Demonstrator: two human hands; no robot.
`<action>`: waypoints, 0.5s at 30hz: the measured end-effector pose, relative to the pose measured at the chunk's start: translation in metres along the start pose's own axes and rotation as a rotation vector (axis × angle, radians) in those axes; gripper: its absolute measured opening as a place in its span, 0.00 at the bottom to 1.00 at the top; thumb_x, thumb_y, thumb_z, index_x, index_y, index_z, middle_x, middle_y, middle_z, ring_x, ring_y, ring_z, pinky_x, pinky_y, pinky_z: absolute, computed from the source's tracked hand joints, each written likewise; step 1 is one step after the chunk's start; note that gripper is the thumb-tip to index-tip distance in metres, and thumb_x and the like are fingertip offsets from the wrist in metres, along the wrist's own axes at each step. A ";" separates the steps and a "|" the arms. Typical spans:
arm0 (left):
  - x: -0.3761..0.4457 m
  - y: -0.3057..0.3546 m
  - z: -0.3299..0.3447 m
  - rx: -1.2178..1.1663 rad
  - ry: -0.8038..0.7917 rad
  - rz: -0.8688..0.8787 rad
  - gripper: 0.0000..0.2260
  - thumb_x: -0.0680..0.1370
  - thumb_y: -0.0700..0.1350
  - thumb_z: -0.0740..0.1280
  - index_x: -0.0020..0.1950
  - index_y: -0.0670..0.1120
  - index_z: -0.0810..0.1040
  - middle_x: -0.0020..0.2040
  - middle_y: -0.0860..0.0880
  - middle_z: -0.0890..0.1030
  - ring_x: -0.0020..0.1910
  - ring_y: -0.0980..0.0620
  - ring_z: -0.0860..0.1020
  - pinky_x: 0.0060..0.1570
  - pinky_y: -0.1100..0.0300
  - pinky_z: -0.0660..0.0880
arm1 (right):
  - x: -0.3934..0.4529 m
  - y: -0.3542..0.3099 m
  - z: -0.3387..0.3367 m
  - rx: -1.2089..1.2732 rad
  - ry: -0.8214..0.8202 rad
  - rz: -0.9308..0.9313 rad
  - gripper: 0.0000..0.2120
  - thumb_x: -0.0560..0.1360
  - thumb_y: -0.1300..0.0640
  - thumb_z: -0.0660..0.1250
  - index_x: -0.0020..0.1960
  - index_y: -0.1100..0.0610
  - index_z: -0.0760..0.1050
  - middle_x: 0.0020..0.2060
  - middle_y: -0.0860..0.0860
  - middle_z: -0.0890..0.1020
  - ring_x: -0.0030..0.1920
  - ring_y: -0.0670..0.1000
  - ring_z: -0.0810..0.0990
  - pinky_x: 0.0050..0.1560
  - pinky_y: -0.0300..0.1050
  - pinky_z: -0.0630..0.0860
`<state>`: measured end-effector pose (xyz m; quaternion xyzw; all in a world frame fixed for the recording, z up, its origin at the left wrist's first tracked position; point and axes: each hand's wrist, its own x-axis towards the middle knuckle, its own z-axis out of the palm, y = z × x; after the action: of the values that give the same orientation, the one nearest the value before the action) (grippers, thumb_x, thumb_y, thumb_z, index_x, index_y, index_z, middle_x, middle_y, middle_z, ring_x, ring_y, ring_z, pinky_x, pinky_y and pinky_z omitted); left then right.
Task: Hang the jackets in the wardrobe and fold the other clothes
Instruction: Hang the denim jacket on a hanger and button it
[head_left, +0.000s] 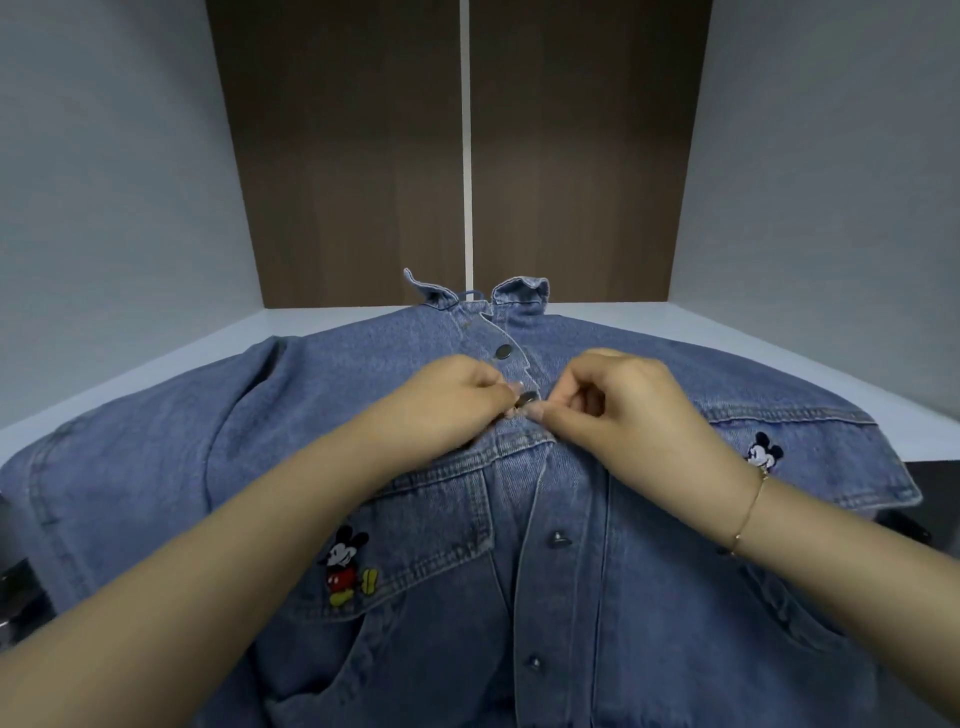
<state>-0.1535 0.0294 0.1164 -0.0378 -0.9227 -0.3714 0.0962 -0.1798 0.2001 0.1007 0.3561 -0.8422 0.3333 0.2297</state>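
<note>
Left hand (451, 397): fingers curled, pinching the left placket edge of the denim jacket (156, 467) right beside the second button (528, 399). Right hand (618, 400): fingers curled likewise, pinching the opposite placket edge, fingertips (537, 413) touching the cloth just beside the same button. Thin bracelet (748, 512) on the right wrist.

Jacket location: spread flat, front up, across a white shelf surface (753, 332) inside a compartment with pale side walls and a dark brown back panel (337, 156); collar (519, 288) toward the back panel, hem toward the wearer of the camera and out of frame. Cartoon mouse patch (345, 566) on the left chest flap; a smaller patch (762, 452) on the right.

Button status, back to front: top button (503, 352) apparently fastened; second button between the two pinches, fastened or not cannot be told; two lower buttons (558, 540) along the front, apparently not yet fastened.

Handling assessment: heavy woven denim, likely moderately weighty, stiff at seams, plackets and collar, pliable across the panels. Not slippery, not fragile. Metal buttons probably tight in the buttonholes; firm two-sided pinch close to the buttonhole advisable.

Recommended grip points: placket edges for buttoning; shoulders or collar for lifting onto a hanger. Avoid pulling on the patches.
</note>
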 end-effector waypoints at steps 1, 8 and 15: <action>-0.008 -0.003 0.004 0.090 0.098 0.084 0.15 0.82 0.49 0.62 0.41 0.40 0.76 0.34 0.51 0.73 0.32 0.53 0.69 0.35 0.62 0.66 | -0.001 0.001 -0.003 0.017 -0.011 0.004 0.08 0.74 0.54 0.72 0.38 0.54 0.79 0.34 0.46 0.75 0.34 0.40 0.72 0.38 0.32 0.66; -0.098 -0.027 0.045 0.030 0.624 0.363 0.03 0.77 0.47 0.67 0.44 0.54 0.75 0.41 0.57 0.75 0.42 0.58 0.76 0.39 0.73 0.69 | -0.081 0.001 -0.003 -0.037 0.273 -0.179 0.06 0.77 0.59 0.66 0.49 0.56 0.82 0.43 0.45 0.80 0.47 0.47 0.76 0.51 0.34 0.69; -0.116 -0.042 0.097 -0.163 0.646 0.175 0.07 0.75 0.41 0.72 0.43 0.51 0.76 0.40 0.55 0.78 0.41 0.56 0.77 0.39 0.71 0.70 | -0.118 -0.004 0.046 -0.098 0.245 0.070 0.16 0.73 0.41 0.68 0.45 0.54 0.77 0.29 0.45 0.74 0.28 0.48 0.74 0.27 0.46 0.73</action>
<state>-0.0599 0.0665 -0.0040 -0.0046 -0.8052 -0.4269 0.4115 -0.1076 0.2176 -0.0022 0.2714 -0.8349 0.3408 0.3362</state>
